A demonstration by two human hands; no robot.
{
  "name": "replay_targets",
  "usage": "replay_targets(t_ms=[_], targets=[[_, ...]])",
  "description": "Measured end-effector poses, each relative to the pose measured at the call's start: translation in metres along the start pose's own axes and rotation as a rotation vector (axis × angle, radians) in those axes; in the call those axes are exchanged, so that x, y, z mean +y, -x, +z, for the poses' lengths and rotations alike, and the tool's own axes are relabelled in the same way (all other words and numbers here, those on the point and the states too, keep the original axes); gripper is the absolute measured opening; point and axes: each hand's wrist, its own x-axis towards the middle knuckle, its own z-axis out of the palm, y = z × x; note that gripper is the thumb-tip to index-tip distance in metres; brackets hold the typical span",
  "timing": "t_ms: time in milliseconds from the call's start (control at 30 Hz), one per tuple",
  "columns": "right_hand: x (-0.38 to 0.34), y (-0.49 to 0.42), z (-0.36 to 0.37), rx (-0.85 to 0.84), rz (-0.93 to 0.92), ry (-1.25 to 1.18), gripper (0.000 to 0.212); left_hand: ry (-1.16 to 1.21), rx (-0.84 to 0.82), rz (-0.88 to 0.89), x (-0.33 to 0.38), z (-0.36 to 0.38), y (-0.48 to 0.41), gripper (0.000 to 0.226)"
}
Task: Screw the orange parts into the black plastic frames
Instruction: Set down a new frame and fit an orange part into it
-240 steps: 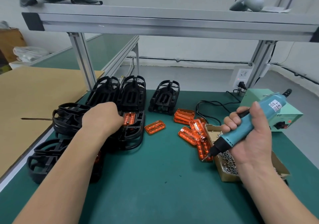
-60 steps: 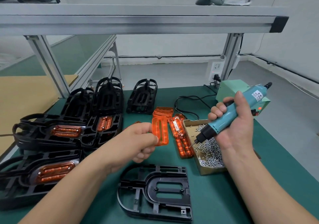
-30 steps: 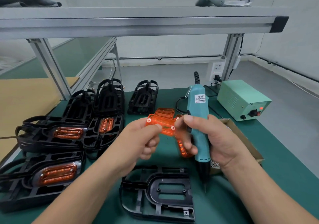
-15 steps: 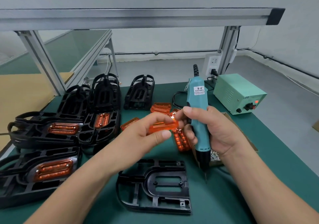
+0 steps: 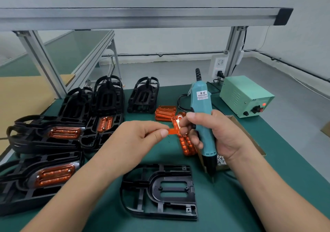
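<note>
Orange part is pinched between left hand and right hand, above the black plastic frame on the green mat; the electric screwdriver is gripped upright by the right hand.

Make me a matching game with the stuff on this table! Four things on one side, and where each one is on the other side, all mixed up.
Things:
1. screwdriver
2. orange part
3. empty black frame
4. green box

Places:
a. flat on the mat, nearest the person
b. back right, red light on
c. upright in the right hand
d. held up between the left hand and the right fingertips

Pairs: 1-c, 2-d, 3-a, 4-b
</note>
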Motion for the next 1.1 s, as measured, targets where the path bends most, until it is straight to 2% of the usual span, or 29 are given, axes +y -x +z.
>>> replay_targets(t_ms=[100, 367, 733, 967, 1100], targets=[[0.000, -0.001, -0.003, 0.018, -0.016, -0.010, 0.041, -0.211, -0.025, -0.028, 0.005, 0.004, 0.002, 0.023], [-0.001, -0.005, -0.013, 0.049, -0.069, -0.131, 0.036, -0.216, -0.378, -0.021, 0.032, 0.026, 0.018, 0.020], [0.000, -0.004, -0.011, 0.020, -0.078, -0.120, 0.035, -0.478, -0.322, 0.086, 0.030, 0.027, 0.042, 0.036], [-0.001, -0.003, -0.010, 0.024, -0.081, -0.139, 0.033, -0.367, -0.426, 0.009, 0.027, 0.022, 0.037, 0.027], [-0.001, -0.004, -0.010, 0.027, -0.091, -0.140, 0.031, -0.399, -0.417, -0.004, 0.023, 0.027, 0.033, 0.030]])
